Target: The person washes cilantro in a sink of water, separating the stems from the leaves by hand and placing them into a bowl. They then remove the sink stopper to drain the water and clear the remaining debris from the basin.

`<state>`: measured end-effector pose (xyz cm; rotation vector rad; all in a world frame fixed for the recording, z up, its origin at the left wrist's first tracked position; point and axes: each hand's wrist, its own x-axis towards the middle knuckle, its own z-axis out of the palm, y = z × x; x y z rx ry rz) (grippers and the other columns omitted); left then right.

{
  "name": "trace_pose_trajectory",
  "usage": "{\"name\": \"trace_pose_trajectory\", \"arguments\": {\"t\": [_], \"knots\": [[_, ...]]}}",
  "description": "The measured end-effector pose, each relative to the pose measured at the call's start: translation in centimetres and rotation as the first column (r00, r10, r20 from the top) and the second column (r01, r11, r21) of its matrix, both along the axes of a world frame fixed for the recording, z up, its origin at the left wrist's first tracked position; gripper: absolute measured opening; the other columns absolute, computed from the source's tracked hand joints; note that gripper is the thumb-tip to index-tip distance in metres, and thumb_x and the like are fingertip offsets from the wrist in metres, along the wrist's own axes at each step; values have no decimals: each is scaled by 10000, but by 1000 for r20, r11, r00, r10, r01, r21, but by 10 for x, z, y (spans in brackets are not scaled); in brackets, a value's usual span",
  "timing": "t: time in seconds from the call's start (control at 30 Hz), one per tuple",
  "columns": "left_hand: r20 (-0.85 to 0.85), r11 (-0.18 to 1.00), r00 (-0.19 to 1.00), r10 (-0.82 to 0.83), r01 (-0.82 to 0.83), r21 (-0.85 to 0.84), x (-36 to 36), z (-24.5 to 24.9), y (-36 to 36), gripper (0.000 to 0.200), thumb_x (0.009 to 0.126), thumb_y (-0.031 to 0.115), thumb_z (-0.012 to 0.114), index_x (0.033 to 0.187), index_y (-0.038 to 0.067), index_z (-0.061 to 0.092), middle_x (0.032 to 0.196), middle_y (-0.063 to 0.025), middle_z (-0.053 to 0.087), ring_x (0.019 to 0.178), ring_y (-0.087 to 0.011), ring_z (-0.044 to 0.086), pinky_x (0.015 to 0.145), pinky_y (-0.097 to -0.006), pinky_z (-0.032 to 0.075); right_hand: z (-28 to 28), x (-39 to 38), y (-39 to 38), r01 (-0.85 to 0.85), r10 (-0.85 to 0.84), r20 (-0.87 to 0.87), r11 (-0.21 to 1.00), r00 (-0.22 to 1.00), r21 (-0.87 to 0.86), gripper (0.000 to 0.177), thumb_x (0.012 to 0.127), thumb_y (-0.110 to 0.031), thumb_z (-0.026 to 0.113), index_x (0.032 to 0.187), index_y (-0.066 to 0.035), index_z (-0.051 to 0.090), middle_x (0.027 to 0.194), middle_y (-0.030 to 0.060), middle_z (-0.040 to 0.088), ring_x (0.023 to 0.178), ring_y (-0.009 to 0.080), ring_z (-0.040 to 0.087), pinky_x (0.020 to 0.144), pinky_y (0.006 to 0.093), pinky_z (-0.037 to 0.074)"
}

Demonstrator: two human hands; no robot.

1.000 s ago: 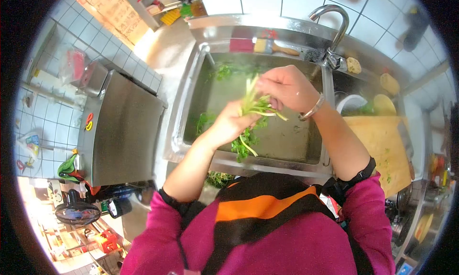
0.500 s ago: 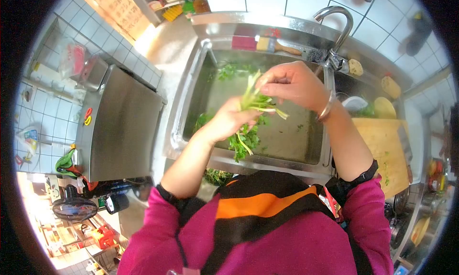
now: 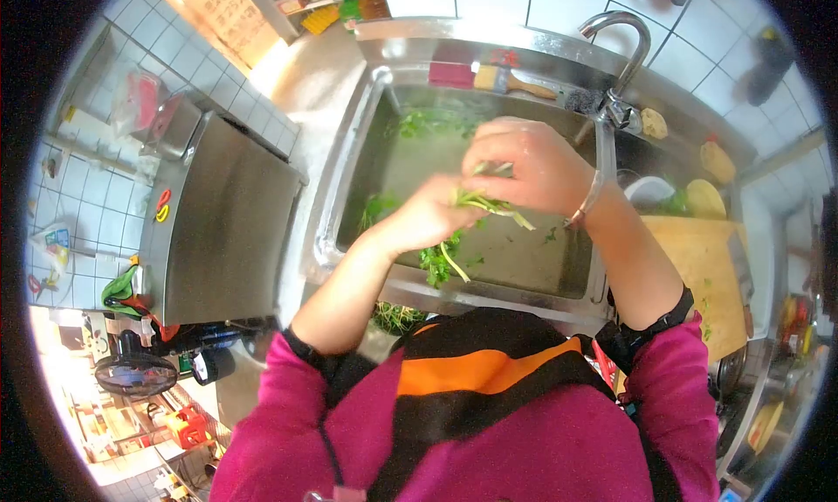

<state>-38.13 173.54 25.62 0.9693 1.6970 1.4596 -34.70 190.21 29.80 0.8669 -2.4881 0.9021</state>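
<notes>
Over the sink's water, my left hand is closed around a bunch of leafy green herbs, which look like cilantro. Leaves hang below this hand, and pale stems stick out to the right. My right hand is closed at the stem end, right beside the left one, with the fingers curled on the stems; the fingertips are partly hidden. Loose green leaves float at the far side of the water, and more lie by the left wall of the steel sink.
A faucet rises at the sink's back right corner. A wooden-handled brush lies on the back ledge. To the right is a cutting board with a knife along its edge. A steel cabinet stands left.
My right hand has moved down and slightly left onto the stems, its fingers curling over them. The upright stem ends seen earlier are now covered. My left hand still grips the bunch.
</notes>
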Motion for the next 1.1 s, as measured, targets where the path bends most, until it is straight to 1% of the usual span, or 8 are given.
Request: {"name": "trace_pose_trajectory", "arguments": {"t": [0.1, 0.27, 0.47, 0.63, 0.8, 0.87, 1.0, 1.1], "knots": [[-179, 998, 982, -52, 45, -41, -2, -10, -3, 153, 751, 56, 498, 894, 31, 545, 658, 29, 504, 577, -32, 430, 494, -185, 349, 2, 3, -1, -17, 0, 303, 998, 953, 54, 118, 665, -133, 580, 740, -41, 574, 668, 93, 525, 596, 199, 514, 548, 256, 406], [37, 994, 999, -35, 39, -99, 0, -5, -6, 133, 773, 83, 492, 883, 27, 541, 656, 35, 490, 570, -35, 423, 492, -183, 346, -6, 0, 8, -36, 54, 421, 998, 905, -50, 82, 661, -82, 528, 690, -7, 547, 657, 85, 541, 554, 150, 501, 526, 251, 399], [106, 988, 991, -79, 92, -123, -5, 1, -7, 150, 779, 94, 492, 906, 24, 533, 707, 24, 517, 564, -35, 420, 488, -177, 348, 12, 3, 24, 177, -87, 382, 962, 920, -208, 128, 640, -111, 505, 717, -44, 581, 695, 92, 582, 580, 175, 540, 508, 257, 419], [90, 991, 990, -109, 116, -69, -4, -4, -4, 159, 780, 85, 486, 919, 19, 524, 746, 8, 545, 566, -34, 429, 478, -175, 354, 2, 5, 8, -80, 101, 245, 993, 964, -92, 109, 654, -60, 525, 740, -11, 570, 681, 60, 567, 564, 132, 510, 517, 217, 397], [122, 997, 990, -68, 72, -31, -2, 5, -5, 163, 787, 106, 488, 922, 16, 510, 730, -3, 541, 560, -51, 445, 474, -173, 365, -4, -2, 24, 9, 41, 367, 991, 929, -134, 119, 679, -45, 506, 757, 5, 580, 671, 59, 585, 572, 123, 528, 531, 235, 422], [310, 997, 949, 52, -67, 39, -3, 7, -7, 164, 801, 138, 482, 909, 17, 503, 704, -12, 515, 539, -76, 445, 467, -173, 371, -13, -8, 42, 453, -279, 442, 816, 852, -358, 146, 703, -26, 465, 770, 14, 588, 684, 41, 589, 577, 119, 533, 543, 226, 434], [599, 785, 744, 297, -547, 290, -13, -15, 11, 165, 829, 163, 439, 911, 30, 492, 707, -30, 463, 603, -113, 452, 570, -230, 410, -50, 0, 22, 378, -211, 374, 805, 903, -459, 366, 772, -250, 509, 1033, 5, 498, 864, 118, 573, 818, 190, 547, 743, 284, 417], [750, 715, 596, 287, -654, 247, -27, -29, 23, 176, 843, 170, 403, 935, 45, 487, 723, -31, 470, 672, -150, 472, 653, -281, 424, -65, 10, -20, 344, -156, 406, 827, 901, -444, 537, 780, -315, 497, 1163, 23, 333, 1057, 191, 460, 1013, 264, 440, 852, 316, 339]]}}
